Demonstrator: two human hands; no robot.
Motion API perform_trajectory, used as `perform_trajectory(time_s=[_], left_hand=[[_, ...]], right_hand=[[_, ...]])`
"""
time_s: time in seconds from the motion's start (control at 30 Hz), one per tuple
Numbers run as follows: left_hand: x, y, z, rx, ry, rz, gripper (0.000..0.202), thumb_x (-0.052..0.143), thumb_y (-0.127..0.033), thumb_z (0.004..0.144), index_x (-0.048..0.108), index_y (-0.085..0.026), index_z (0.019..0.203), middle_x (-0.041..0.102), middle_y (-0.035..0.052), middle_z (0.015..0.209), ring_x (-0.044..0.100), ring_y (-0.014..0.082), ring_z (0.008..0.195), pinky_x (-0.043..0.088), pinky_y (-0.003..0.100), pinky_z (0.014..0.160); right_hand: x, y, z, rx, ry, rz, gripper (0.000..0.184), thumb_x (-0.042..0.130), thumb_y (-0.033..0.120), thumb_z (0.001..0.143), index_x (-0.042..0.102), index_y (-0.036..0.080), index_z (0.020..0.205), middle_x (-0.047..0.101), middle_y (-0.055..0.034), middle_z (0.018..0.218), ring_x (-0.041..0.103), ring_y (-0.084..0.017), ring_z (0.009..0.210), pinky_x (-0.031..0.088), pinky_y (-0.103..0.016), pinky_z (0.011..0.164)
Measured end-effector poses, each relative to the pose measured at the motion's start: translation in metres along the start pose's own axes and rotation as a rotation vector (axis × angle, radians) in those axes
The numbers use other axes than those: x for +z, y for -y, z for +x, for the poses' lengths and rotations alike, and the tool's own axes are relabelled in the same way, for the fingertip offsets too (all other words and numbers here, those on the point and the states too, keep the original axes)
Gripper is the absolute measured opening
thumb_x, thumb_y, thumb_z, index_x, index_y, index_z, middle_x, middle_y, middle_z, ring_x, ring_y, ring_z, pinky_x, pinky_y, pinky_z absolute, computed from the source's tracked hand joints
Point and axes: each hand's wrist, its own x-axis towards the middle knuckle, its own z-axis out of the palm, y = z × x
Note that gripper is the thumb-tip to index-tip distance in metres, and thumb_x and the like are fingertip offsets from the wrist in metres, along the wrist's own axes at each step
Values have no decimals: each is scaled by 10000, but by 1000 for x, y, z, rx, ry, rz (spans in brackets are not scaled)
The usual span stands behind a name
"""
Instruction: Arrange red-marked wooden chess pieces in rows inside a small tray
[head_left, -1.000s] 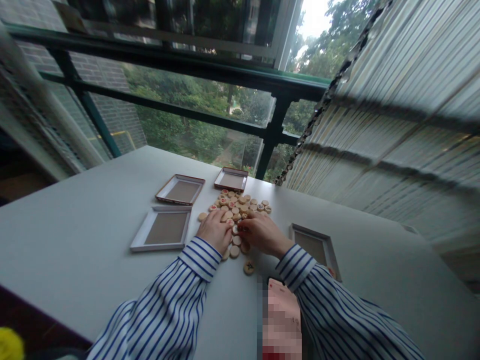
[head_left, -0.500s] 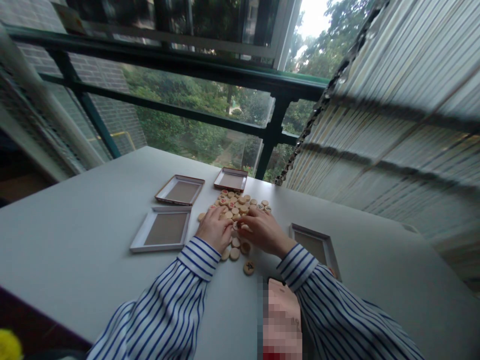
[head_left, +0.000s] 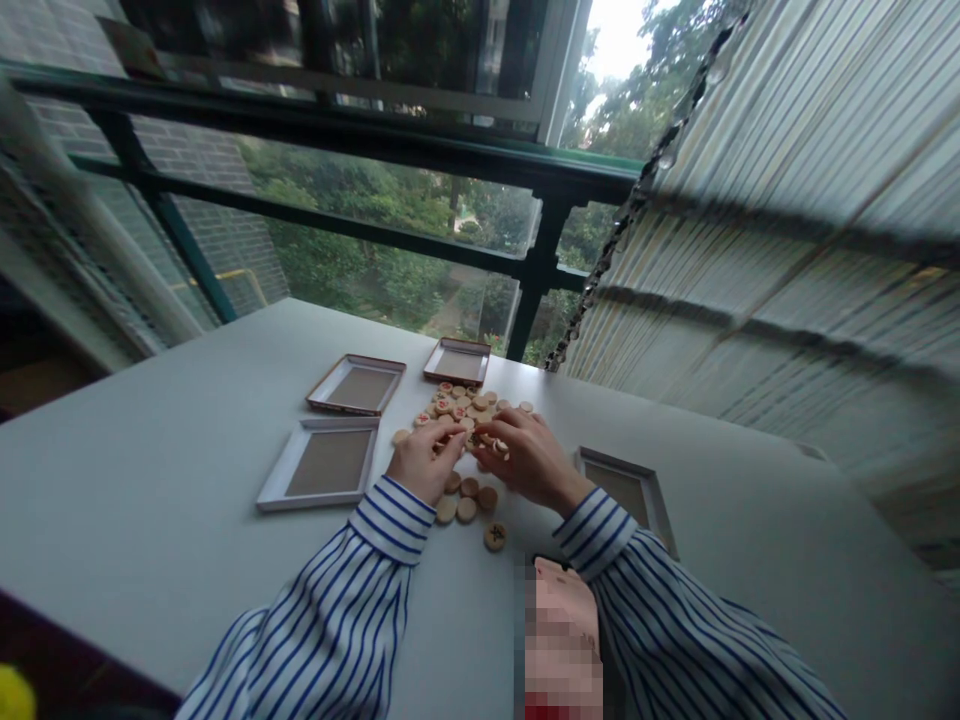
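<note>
Left hand (head_left: 424, 462) – fingers (head_left: 450, 437) bent, tips down on the near edge of the heap of wooden discs (head_left: 469, 405). Right hand (head_left: 526, 460) – fingers (head_left: 501, 428) curled the same way, tips meeting the left hand's over the same edge, with a couple of discs showing under them. Whether either hand has a disc pinched or only presses on them cannot be told; the tips hide the contact.

The heap lies mid-table, just beyond both hands. The discs are round, pale wood, stamped on top; some marks are red, some dark, and all are too small to read. A loose cluster of discs (head_left: 466, 500) sits between the two wrists, touching or nearly touching one another. A lone disc (head_left: 495, 537) lies apart, nearer the body, with a dark character on its face that is not legible.

Both arms are in blue-and-white striped sleeves (head_left: 390, 520).

Four shallow trays lie around the heap:
- white-framed tray (head_left: 268, 495), left of the left hand
- brown-rimmed tray (head_left: 319, 398), beyond it
- small brown-rimmed tray (head_left: 433, 372), at the heap's far side
- right-hand tray (head_left: 660, 520), just beside the right wrist

All rest on a white table (head_left: 150, 480). Beyond it is a dark green window railing (head_left: 337, 125); to the right are a slatted blind (head_left: 787, 200) and its bead chain (head_left: 622, 225).
</note>
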Motion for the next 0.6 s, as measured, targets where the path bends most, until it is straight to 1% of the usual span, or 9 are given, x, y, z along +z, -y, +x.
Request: perform_trajectory(time_s=[0.07,0.13,0.2,0.37,0.47,0.6], left_hand=[[1,0,0,-98,24,-110,289,544,-353,746,657,-135,898,690,65,800,645,160,645,533,271,610],[1,-1,1,-145,29,-201,292,581,-354,712,660,-130,882,689,52,733,643,161,621,532,268,595],[1,-2,1,-168,21,-272,280,604,-337,684,663,-124,856,688,47,708,643,166,638,533,271,607],[0,-10,2,-229,2,-377,258,638,-328,636,671,-138,807,699,40,733,646,172,690,537,280,627],[1,-11,2,-255,29,-430,310,657,-367,618,668,-134,823,704,53,776,650,183,732,537,293,651],[2,-12,1,-289,74,-526,406,701,-389,565,654,-116,863,707,73,801,655,200,765,534,327,719]], right_hand=[[-1,1,0,-3,-1,4,242,514,365,826,596,196,978,557,-61,922,478,-158,847,294,-296,742],[-1,2,0,-7,0,3,236,517,357,824,596,198,979,557,-60,925,479,-159,849,294,-299,747],[-2,2,-1,-11,-2,-1,232,522,353,821,595,202,982,555,-57,930,478,-158,845,293,-300,747],[-5,3,-1,-15,-3,-17,230,524,357,820,594,209,981,555,-53,923,467,-159,855,286,-305,754],[-8,4,-1,-20,-9,-26,230,519,354,825,601,203,978,560,-58,916,465,-160,869,283,-303,759],[-12,5,-3,-23,-29,-32,238,507,364,832,603,196,969,570,-58,921,472,-157,876,286,-291,746]])
